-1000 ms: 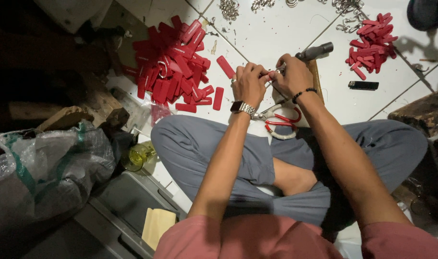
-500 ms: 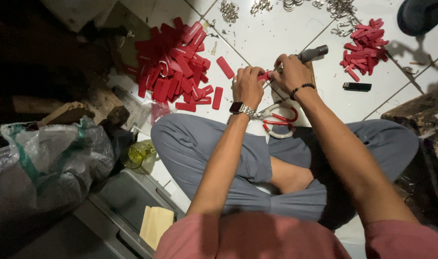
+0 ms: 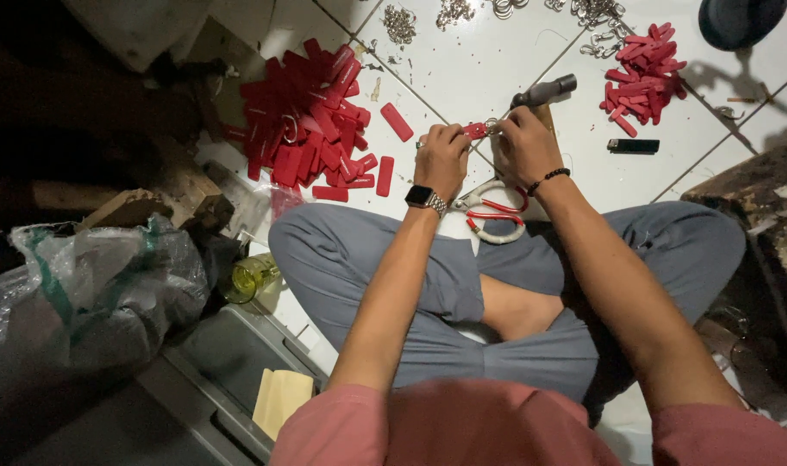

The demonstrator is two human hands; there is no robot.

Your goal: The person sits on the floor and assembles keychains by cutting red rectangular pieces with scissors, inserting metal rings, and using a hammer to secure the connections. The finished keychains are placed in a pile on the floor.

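red tag (image 3: 474, 130) | your left hand (image 3: 442, 161) and right hand (image 3: 524, 147) both pinch it tight, so the ring (image 3: 492, 126) can go on | red pile (image 3: 311, 121) close by

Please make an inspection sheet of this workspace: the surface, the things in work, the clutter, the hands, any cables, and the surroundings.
Surface: white tiled floor; person sits cross-legged on it.
Job's things: red tag held between both hands, a metal ring at it; big red pile to the left, small red pile to the right; loose metal rings at the top.
Clutter: pliers by the knees, hammer, black lighter, glass bottle.
Grippers: left hand and right hand both pinch the tag.
Cables: nothing seen.
Surroundings: plastic bag and grey tray at left, dark wood at right.
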